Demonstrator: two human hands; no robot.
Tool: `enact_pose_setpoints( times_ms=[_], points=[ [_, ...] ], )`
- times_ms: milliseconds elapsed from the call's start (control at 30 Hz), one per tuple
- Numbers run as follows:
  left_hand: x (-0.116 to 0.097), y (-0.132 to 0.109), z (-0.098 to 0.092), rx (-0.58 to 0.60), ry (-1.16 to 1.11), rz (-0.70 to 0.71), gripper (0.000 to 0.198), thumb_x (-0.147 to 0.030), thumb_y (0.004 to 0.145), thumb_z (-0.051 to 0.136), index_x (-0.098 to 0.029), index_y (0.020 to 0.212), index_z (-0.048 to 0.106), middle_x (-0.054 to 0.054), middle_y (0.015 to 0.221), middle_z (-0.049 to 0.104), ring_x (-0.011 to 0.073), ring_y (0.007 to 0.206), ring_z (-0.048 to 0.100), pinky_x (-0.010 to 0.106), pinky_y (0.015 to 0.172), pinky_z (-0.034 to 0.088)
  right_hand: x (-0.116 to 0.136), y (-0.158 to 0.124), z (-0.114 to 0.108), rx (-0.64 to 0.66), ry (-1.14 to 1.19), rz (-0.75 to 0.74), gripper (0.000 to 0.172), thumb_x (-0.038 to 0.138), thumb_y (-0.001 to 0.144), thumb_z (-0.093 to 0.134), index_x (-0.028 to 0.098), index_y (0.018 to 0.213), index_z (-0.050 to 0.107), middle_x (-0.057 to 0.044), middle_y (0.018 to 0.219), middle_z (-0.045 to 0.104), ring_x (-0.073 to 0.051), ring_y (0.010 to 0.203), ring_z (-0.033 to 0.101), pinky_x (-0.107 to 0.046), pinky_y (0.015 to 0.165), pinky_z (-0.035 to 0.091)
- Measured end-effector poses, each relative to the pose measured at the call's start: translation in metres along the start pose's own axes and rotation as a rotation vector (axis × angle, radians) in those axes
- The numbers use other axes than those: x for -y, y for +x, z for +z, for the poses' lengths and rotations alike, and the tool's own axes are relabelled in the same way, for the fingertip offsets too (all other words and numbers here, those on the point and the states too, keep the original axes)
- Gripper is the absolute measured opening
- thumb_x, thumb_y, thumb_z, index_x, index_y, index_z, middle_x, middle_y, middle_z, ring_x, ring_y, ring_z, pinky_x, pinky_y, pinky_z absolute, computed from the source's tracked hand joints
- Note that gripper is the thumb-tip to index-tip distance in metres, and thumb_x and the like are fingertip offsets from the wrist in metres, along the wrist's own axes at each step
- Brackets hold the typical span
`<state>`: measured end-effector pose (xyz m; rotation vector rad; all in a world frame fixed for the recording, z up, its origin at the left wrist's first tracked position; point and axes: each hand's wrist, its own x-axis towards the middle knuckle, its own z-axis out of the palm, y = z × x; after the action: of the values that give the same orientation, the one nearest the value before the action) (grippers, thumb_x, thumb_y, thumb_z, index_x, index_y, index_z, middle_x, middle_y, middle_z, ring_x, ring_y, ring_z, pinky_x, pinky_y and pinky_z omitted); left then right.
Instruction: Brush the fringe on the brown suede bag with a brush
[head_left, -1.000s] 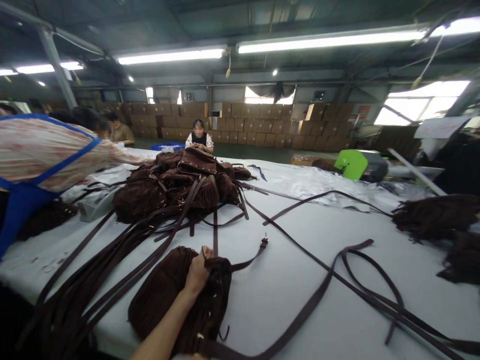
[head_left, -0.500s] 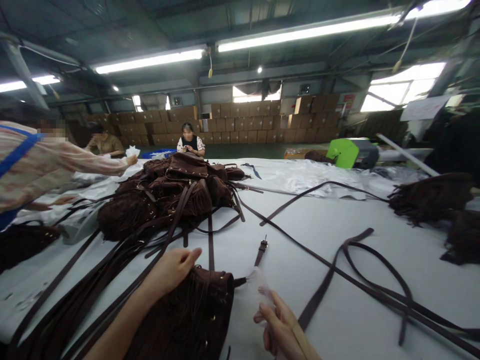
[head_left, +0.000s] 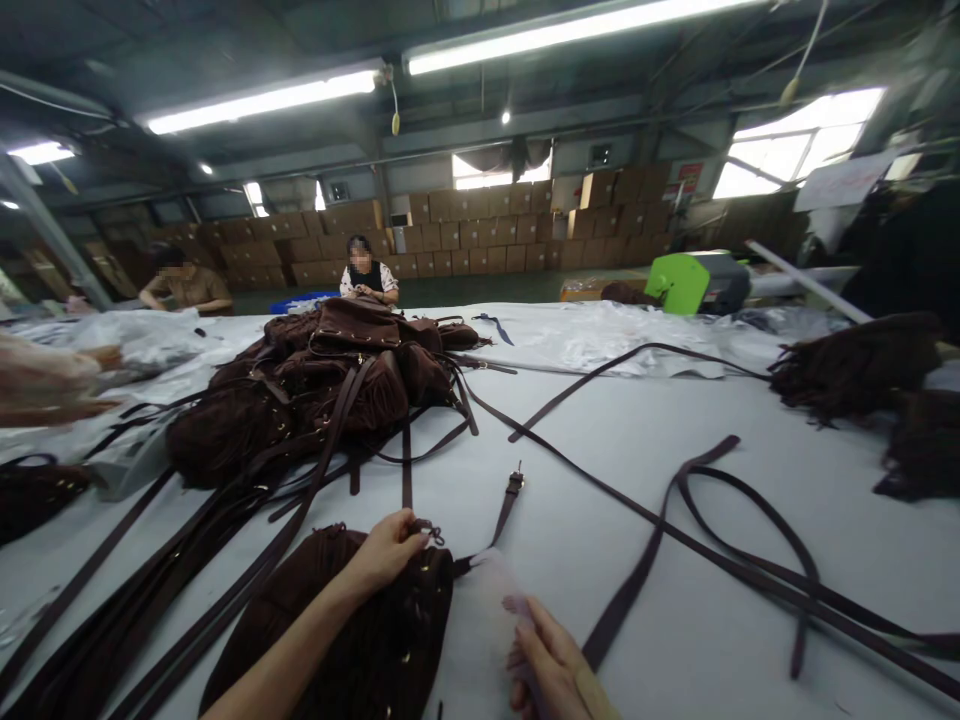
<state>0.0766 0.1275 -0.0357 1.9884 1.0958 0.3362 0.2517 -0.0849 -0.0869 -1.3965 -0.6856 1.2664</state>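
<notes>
A dark brown fringed suede bag (head_left: pixel 352 630) lies on the white table (head_left: pixel 600 520) right in front of me. My left hand (head_left: pixel 386 550) is closed on the top edge of this bag, near its drawstring. My right hand (head_left: pixel 551 665) sits at the bottom edge of the view, fingers pinched on a pale, blurred wad of white stuffing (head_left: pixel 491 590) just right of the bag's mouth. A thin strap with a buckle (head_left: pixel 506 500) runs from the bag toward the middle of the table.
A heap of brown bags (head_left: pixel 315 385) with long straps fills the left centre. More loose straps (head_left: pixel 750 560) loop across the right side, with fringed bags (head_left: pixel 855 365) at the right edge. A co-worker's arm (head_left: pixel 45 385) enters at left; two people sit at the far end.
My left hand dropped back onto the bag's top edge and closed on it. My right hand with the white wad came in from below. The co-worker at left drew the arm back.
</notes>
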Motion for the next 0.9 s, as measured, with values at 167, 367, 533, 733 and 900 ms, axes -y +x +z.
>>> enact_pose_setpoints(
  times_ms=[167,367,533,733,900],
  points=[
    [-0.022,-0.020,-0.022,0.005,-0.263,0.151,0.024,-0.041,0.081,0.056,-0.019,0.088,0.051,-0.002,0.070,0.058,0.0155,0.064,0.056,0.026,0.061,0.043,0.041,0.025,0.001,0.013,-0.098,-0.042,0.075,0.046,0.081,0.049,0.013,0.145,0.027,0.002,0.070,0.057,-0.012,0.045,0.055,-0.021,0.038,0.038],
    [-0.083,-0.033,-0.052,0.093,-0.144,0.286,0.022,-0.033,0.087,0.050,-0.014,0.091,0.061,-0.001,0.071,0.058,0.0142,0.068,0.054,0.026,0.067,0.043,0.102,0.048,0.027,0.157,-0.316,-0.100,0.074,0.027,0.080,0.055,0.007,0.146,0.027,0.003,0.068,0.057,-0.010,0.051,0.053,-0.019,0.044,0.038],
    [-0.118,-0.021,-0.066,0.144,0.086,0.385,0.027,-0.020,0.082,0.045,-0.013,0.094,0.068,0.000,0.069,0.061,0.0137,0.064,0.053,0.024,0.060,0.039,0.128,0.052,0.047,0.364,-0.305,-0.133,0.073,0.020,0.074,0.062,0.007,0.140,0.036,0.005,0.061,0.057,-0.011,0.051,0.051,-0.019,0.045,0.036],
    [-0.162,0.000,-0.076,0.305,0.461,0.502,0.032,-0.011,0.077,0.046,-0.016,0.091,0.075,0.003,0.075,0.069,0.0168,0.072,0.060,0.026,0.070,0.044,0.147,0.055,0.071,0.511,-0.130,-0.165,0.016,0.029,0.079,0.064,0.015,0.084,0.060,0.006,0.054,0.053,-0.006,0.042,0.045,-0.016,0.040,0.031],
    [-0.148,-0.007,-0.116,0.293,-0.161,0.418,0.057,-0.020,0.069,0.066,-0.022,0.125,0.062,0.007,0.125,0.063,0.0249,0.120,0.053,0.034,0.097,0.044,0.161,0.046,0.066,0.560,0.095,0.013,0.035,0.044,0.084,0.056,0.016,0.105,0.061,0.011,0.038,0.037,-0.005,0.031,0.023,-0.015,0.033,0.015]
  ],
)
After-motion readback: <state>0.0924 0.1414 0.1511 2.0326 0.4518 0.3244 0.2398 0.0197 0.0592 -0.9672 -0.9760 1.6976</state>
